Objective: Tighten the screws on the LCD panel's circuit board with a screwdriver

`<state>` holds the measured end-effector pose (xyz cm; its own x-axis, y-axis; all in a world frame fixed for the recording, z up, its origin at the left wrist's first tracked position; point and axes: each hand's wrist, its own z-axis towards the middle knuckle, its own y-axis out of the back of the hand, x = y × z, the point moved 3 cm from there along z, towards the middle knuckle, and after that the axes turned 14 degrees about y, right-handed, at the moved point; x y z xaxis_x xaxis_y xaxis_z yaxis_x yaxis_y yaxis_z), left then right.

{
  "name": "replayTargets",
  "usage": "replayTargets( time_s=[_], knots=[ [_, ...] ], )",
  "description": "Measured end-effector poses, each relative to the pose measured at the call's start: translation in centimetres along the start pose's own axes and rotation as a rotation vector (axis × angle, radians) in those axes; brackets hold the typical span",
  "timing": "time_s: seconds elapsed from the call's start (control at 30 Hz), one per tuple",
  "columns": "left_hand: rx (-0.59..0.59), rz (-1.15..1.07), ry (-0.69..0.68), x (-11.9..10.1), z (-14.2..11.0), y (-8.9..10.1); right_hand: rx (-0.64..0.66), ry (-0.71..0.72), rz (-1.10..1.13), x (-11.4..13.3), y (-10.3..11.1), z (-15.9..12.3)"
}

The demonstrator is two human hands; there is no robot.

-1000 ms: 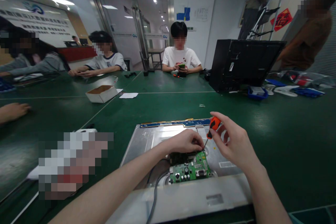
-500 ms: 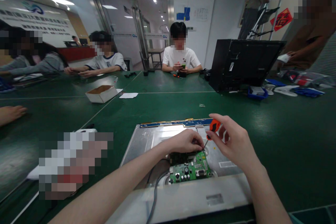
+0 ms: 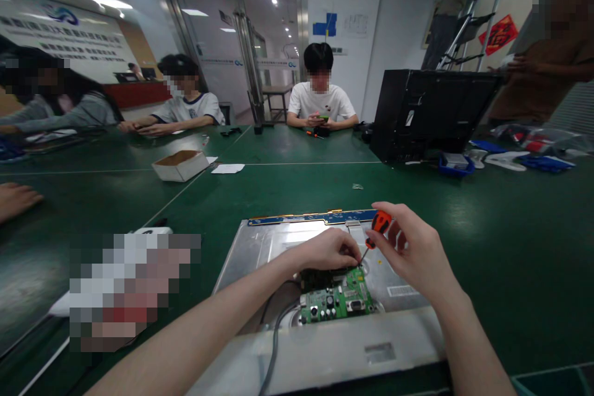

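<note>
My right hand (image 3: 415,244) grips an orange and black screwdriver (image 3: 381,221) by its handle, thumb on one side and fingers on the other. The shaft slants down to the upper right corner of a green circuit board (image 3: 334,303). Beside the tip, my left hand (image 3: 330,247) has thumb and fingertips pinched together; what they hold, if anything, is hidden. Under both hands lies a silvery metal display panel (image 3: 403,275), with a narrow blue board (image 3: 297,220) along its far edge. A grey cable (image 3: 275,340) runs from the green board toward me.
An open white box (image 3: 179,167) and paper (image 3: 228,168) lie on the green table (image 3: 278,189). A large black monitor casing (image 3: 431,114) stands at the back right, near a blue tray (image 3: 455,165) and gloves (image 3: 547,163). Several people sit or stand around. A co-worker's hand (image 3: 18,201) rests at left.
The screwdriver handle and my right fingers have shifted very slightly to the right; my left hand stays in place. The standing person at right has raised their hands.
</note>
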<state>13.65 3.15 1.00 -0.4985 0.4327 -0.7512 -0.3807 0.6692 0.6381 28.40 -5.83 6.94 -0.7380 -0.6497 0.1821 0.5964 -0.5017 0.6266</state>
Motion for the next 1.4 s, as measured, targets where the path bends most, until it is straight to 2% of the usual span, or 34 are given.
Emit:
replayTargets(
  time_s=[0.83,1.2,1.3,1.4],
  knots=[
    [-0.003,-0.002,0.001,0.27,0.06,-0.07,0.009,-0.039,0.081,-0.01,0.09,0.05],
    [-0.007,0.012,0.007,0.02,-0.05,0.00,-0.047,-0.150,0.154,-0.58,-0.62,-0.62],
    [-0.007,0.015,0.010,0.02,-0.07,0.02,-0.017,-0.139,0.135,-0.54,-0.54,-0.59],
    [-0.009,0.015,0.005,0.03,-0.08,0.00,0.008,-0.070,0.103,-0.27,-0.25,-0.26]
  ],
)
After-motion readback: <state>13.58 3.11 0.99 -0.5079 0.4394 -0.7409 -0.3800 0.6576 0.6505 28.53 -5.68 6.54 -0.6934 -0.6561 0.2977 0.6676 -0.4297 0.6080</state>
